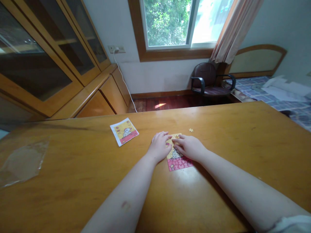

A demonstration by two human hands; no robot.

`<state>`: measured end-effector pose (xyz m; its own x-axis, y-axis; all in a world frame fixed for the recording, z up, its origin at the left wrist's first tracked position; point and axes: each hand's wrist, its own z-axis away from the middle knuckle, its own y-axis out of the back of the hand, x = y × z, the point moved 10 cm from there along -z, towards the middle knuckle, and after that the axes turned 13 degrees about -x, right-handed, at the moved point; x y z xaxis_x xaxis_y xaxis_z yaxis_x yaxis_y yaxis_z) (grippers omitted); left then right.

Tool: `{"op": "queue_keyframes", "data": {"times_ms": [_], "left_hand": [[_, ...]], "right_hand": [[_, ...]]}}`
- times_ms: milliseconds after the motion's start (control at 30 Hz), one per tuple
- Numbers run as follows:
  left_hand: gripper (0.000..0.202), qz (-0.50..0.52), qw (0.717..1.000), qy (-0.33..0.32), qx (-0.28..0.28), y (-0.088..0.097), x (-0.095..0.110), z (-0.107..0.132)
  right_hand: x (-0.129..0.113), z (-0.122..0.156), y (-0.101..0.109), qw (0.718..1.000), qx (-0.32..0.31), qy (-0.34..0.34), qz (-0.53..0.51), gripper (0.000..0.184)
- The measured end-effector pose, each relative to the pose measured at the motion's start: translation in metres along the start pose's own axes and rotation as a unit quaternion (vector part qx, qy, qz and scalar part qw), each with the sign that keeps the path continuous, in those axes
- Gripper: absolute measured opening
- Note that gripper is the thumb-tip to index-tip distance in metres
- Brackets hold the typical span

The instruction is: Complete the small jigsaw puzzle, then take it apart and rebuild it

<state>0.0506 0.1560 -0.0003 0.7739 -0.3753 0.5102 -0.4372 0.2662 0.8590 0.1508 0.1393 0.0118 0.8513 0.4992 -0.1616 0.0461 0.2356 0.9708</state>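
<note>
A small jigsaw puzzle (179, 163) lies flat on the wooden table, yellow above and pink below, with a white cartoon animal in the middle. Near its top a gap shows the table's brown. My left hand (159, 146) rests over the left edge, its fingers stretched out across the yellow part. From the right, my right hand (191, 147) reaches over the puzzle with fingers bent and tips close together on the yellow area; whatever is between them is hidden. One loose yellow puzzle piece (191, 130) lies just beyond the right hand.
A picture card (124, 132) with the same design lies left of the hands. Clear plastic wrapping (23, 161) is at the table's left side. Beyond the table (97, 184) stand a glass-doored cabinet (65, 100), an office chair (206, 79) and a bed (257, 89).
</note>
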Motion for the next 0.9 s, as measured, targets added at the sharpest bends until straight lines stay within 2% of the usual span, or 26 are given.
{"op": "queue_keyframes", "data": {"times_ms": [333,567,633,733,800,900], "left_hand": [[0.029,0.002,1.0,-0.001,0.021,0.004,0.002,0.002],[0.026,-0.01,1.0,0.002,0.014,0.004,0.003,0.004],[0.026,-0.012,1.0,0.001,0.013,0.004,0.004,0.005],[0.032,-0.014,1.0,-0.006,0.005,0.004,0.007,0.005],[0.037,-0.017,1.0,-0.011,-0.014,0.002,0.011,0.004],[0.039,-0.027,0.998,-0.017,-0.046,-0.002,0.016,0.004]], "right_hand": [[0.01,-0.001,0.001,0.999,-0.006,-0.03,-0.02,0.036],[0.01,-0.002,0.003,0.999,-0.008,-0.033,-0.038,0.036],[0.022,0.0,0.009,0.997,0.006,-0.067,-0.035,0.036],[0.054,0.006,0.024,0.986,0.056,-0.155,-0.015,0.037],[0.072,0.008,0.025,0.981,0.051,-0.185,0.001,0.035],[0.087,0.006,0.018,0.982,0.027,-0.186,-0.006,0.031]]}}
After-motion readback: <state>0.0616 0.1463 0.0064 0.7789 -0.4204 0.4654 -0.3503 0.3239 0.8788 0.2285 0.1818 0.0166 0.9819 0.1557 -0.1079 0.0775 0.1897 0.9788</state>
